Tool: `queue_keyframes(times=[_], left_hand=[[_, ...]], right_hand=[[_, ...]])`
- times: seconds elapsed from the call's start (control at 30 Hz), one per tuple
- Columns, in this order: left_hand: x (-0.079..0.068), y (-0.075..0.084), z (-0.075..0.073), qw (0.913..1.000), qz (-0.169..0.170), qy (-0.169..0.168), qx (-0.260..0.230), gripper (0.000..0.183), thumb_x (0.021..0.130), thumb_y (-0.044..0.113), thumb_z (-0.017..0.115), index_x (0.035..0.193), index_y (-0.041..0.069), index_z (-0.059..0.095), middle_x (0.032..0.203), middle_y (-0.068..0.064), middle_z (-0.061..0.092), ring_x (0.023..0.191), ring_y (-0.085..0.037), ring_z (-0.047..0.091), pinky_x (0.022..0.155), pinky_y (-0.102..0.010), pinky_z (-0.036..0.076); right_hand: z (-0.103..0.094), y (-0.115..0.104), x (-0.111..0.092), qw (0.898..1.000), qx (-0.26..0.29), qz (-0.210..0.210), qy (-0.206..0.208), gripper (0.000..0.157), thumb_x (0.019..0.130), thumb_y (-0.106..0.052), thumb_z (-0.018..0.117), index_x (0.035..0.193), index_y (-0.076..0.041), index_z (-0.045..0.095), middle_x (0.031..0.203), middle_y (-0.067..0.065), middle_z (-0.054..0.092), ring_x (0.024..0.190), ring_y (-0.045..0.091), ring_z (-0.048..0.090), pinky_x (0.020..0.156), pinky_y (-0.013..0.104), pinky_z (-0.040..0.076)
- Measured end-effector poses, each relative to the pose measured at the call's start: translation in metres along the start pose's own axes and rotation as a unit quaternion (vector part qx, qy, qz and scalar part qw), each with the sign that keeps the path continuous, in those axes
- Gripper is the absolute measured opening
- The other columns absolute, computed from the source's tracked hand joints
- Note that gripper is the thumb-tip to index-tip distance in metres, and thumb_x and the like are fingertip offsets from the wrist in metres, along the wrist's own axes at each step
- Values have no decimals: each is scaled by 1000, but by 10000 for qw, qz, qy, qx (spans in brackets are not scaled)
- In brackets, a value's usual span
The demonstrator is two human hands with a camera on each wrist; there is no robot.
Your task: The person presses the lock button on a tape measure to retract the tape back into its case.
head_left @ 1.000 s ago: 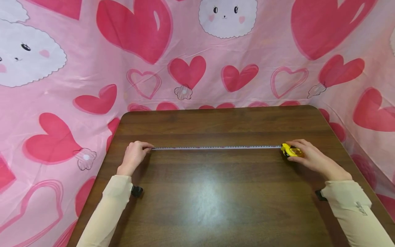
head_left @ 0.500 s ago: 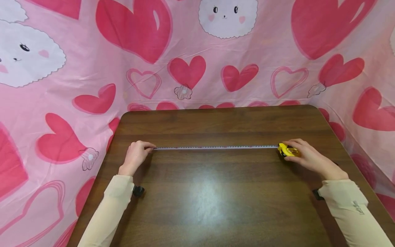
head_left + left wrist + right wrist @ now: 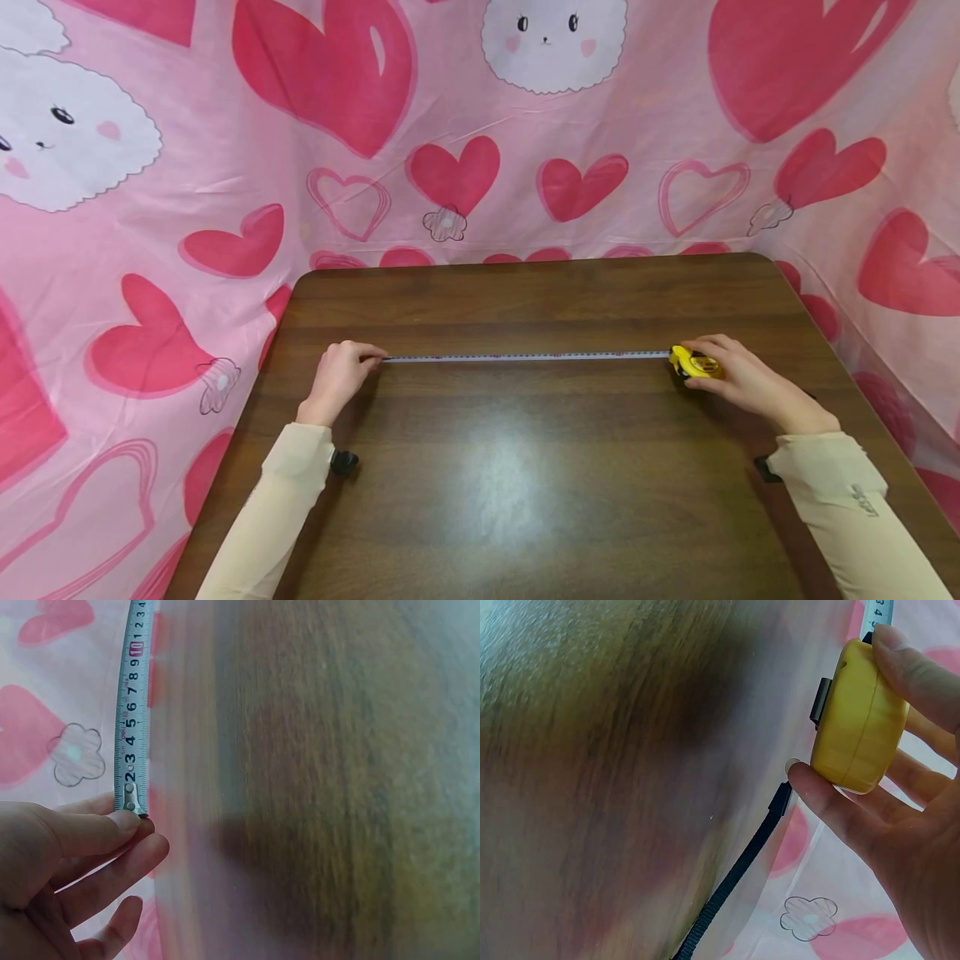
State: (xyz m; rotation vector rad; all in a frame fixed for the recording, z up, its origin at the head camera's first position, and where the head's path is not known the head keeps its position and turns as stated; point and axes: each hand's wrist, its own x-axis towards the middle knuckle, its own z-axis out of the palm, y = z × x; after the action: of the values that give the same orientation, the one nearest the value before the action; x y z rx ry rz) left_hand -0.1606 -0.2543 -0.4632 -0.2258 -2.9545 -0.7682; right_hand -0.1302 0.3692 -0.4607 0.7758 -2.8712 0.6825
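A tape measure with a yellow case point(image 3: 693, 363) has its white blade point(image 3: 525, 357) drawn out straight across the table in the head view. My left hand point(image 3: 342, 379) pinches the metal hook end of the blade point(image 3: 130, 735) between thumb and forefinger; the low centimetre numbers show just past the fingertips. At the other end, my right hand point(image 3: 742, 379) grips the yellow case point(image 3: 861, 712) between thumb and fingers. A black tab point(image 3: 821, 701) juts from the case's side, and a black strap point(image 3: 735, 870) trails below it in the right wrist view.
The brown wooden table point(image 3: 495, 500) has rounded far corners and reflects a bright patch of light. Pink cloth point(image 3: 517, 133) printed with hearts hangs close behind it and along both sides. A dark wrist camera point(image 3: 345, 462) sits at the left cuff.
Both hands have come closer together, the left hand shifting right and the right hand shifting left. The stretch of blade between them is shorter, and both grips hold.
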Motion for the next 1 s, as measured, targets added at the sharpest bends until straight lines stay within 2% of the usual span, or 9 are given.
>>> queue_keyframes(times=[0.47,0.73,1.0], left_hand=[[-1,6,9,10000,8,22,-88,13,95,7,76,105,7,83,105,-16,79,93,-33,72,84,-51,55],[0,12,13,9999,74,-7,-130,13,94,6,76,105,6,83,105,-16,79,93,-32,73,84,-51,56],[2,19,16,9996,180,-72,-228,14,95,8,76,106,7,83,107,-15,79,98,-34,73,89,-53,56]], right_hand=[[5,-6,2,9998,71,119,-145,59,82,-12,88,132,5,63,122,27,61,110,44,56,91,65,46],[8,-9,6,9999,63,41,-118,59,81,-13,89,131,5,63,121,29,61,109,45,57,91,66,47],[12,-13,9,9998,87,3,-160,58,83,-13,88,131,6,63,122,27,61,110,43,57,92,64,46]])
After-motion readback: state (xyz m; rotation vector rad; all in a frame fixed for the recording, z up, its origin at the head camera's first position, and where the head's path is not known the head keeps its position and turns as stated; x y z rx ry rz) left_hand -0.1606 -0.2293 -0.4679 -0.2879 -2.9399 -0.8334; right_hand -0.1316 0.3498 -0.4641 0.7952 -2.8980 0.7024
